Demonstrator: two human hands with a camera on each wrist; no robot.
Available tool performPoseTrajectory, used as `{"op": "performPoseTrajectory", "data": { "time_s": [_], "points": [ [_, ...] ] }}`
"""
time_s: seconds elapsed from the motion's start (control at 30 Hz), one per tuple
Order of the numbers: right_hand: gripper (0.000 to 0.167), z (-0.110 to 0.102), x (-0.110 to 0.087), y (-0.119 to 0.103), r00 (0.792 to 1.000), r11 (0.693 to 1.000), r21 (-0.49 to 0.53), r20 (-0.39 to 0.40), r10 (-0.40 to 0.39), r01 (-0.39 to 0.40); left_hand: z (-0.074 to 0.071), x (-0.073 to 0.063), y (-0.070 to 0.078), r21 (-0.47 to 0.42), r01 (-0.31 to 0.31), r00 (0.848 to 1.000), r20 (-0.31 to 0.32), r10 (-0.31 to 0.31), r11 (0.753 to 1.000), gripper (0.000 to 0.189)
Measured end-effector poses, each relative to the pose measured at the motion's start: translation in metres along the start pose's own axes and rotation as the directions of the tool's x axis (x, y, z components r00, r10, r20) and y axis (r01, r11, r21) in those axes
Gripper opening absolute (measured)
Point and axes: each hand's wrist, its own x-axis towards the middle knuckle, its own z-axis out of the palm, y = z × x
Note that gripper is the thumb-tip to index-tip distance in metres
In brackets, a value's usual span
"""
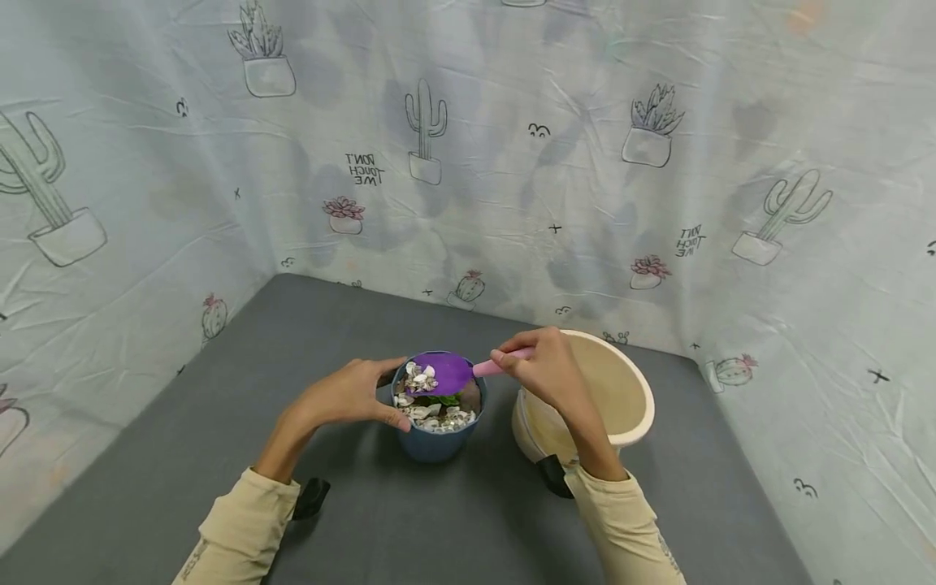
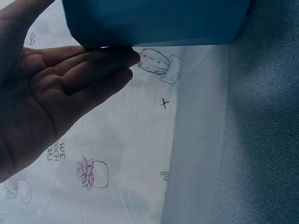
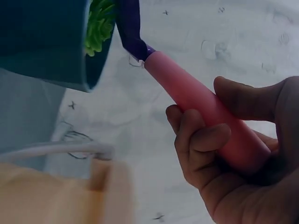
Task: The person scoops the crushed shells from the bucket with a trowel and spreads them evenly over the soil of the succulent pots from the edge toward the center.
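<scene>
My left hand (image 1: 354,394) holds the left side of a blue flower pot (image 1: 433,445), thumb toward the front of the rim and fingers toward the back. In the left wrist view its fingers lie against the pot (image 2: 159,23). White shells or pebbles (image 1: 442,420) and a small green plant (image 3: 100,25) show inside. My right hand (image 1: 547,367) grips the pink handle (image 3: 201,102) of a garden trowel. Its purple blade (image 1: 455,374) reaches over the pot, with several more whitish shells or pebbles (image 1: 421,378) at its tip. The blade hides part of the pot's contents.
A cream bucket (image 1: 638,398) stands on the right, tilted in view, partly behind my right hand and forearm. Grey cloth covers the table (image 1: 409,528). A pale curtain printed with cacti (image 1: 483,162) hangs behind and along the sides.
</scene>
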Motion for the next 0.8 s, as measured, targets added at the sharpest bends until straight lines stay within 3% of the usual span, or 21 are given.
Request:
{"op": "performPoseTrajectory", "data": {
  "time_s": [0.13, 0.33, 0.6, 0.8],
  "points": [
    [0.011, 0.0, -0.002, -0.017, 0.991, 0.987, -0.092, -0.021, -0.131, 0.128, 0.001, 0.002, 0.001, 0.006, -0.008, 1.0, -0.002, 0.008, 1.0, 0.114],
    [0.006, 0.001, -0.004, -0.034, 0.945, 0.926, -0.223, -0.052, -0.322, 0.304, 0.0, 0.002, 0.002, 0.009, -0.012, 1.0, 0.004, 0.011, 1.0, 0.115],
    [0.007, 0.007, -0.008, -0.04, 0.908, 0.883, -0.32, -0.127, -0.399, 0.344, -0.001, -0.002, 0.007, 0.028, 0.025, 0.998, 0.054, -0.027, 0.999, 0.115],
    [0.01, 0.001, -0.015, -0.036, 0.89, 0.886, -0.319, -0.199, -0.41, 0.337, 0.006, -0.011, 0.016, 0.1, 0.034, 0.999, 0.011, -0.035, 0.994, 0.115]
  ]
}}
